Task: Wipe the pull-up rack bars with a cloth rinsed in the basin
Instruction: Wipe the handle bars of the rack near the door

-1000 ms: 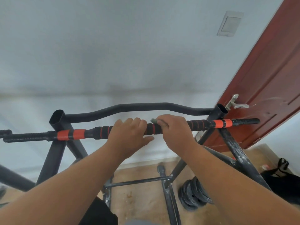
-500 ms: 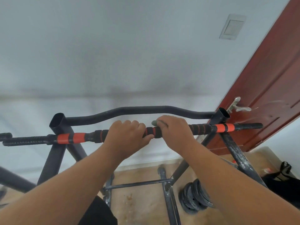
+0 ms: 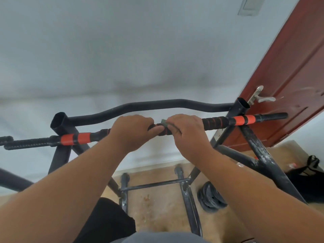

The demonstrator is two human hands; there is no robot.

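Note:
The black pull-up bar [image 3: 215,124] with orange bands and ribbed foam grips runs across the middle of the view. My left hand [image 3: 130,130] grips the bar just left of its centre, thumb underneath. My right hand [image 3: 188,130] is wrapped over the bar right beside it, holding a small grey-green cloth [image 3: 164,122] against the foam; only a corner of the cloth peeks out by the knuckles. A curved black bar [image 3: 157,105] of the rack runs behind both hands. No basin is in view.
A red-brown door [image 3: 289,85] with a metal handle [image 3: 259,97] stands close to the rack's right end. Black weight plates [image 3: 210,199] and a black bag [image 3: 308,174] lie on the tan floor. Rack legs and a crossbar [image 3: 154,185] stand below.
Both hands have stayed on the bar's centre, the right hand with the cloth edging slightly closer to the left. My head has tilted, so the rack sits a little lower in view.

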